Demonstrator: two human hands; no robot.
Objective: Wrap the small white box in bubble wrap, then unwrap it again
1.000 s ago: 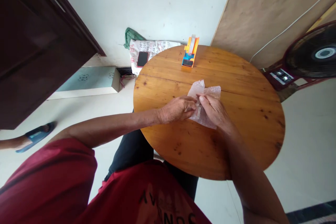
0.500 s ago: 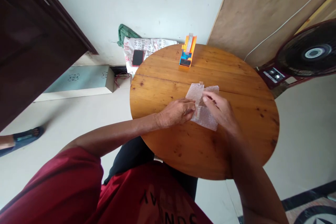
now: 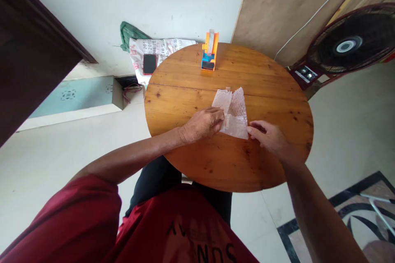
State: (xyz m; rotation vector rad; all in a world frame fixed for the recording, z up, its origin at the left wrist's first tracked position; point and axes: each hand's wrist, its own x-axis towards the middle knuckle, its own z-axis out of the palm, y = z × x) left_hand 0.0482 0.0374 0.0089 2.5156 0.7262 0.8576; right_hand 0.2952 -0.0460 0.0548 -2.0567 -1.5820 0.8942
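A clear sheet of bubble wrap (image 3: 238, 104) lies folded on the round wooden table (image 3: 197, 160), with a strip of tape seen along its middle. My left hand (image 3: 205, 122) is closed at the sheet's left edge, its curled fingertips gripping the plastic there. At the lower right corner of the sheet is my right hand (image 3: 271, 136). Its thumb and fingers are apart, with the thumb tip at or very close to the corner; whether it touches I cannot tell. The bubble wrap's upper right part stands up a little from the table.
An orange and blue tape dispenser (image 3: 210, 51) stands at the table's far edge. Behind the table's left side, a phone (image 3: 149, 64) rests on a printed white sack (image 3: 138, 55). To the right is a large fan (image 3: 345, 45). A pale blue box (image 3: 74, 95) sits by the wall.
My right hand has moved off the middle of the bubble wrap to its lower right corner. The upper right flap now shows more fully. My left hand stays at the left edge.
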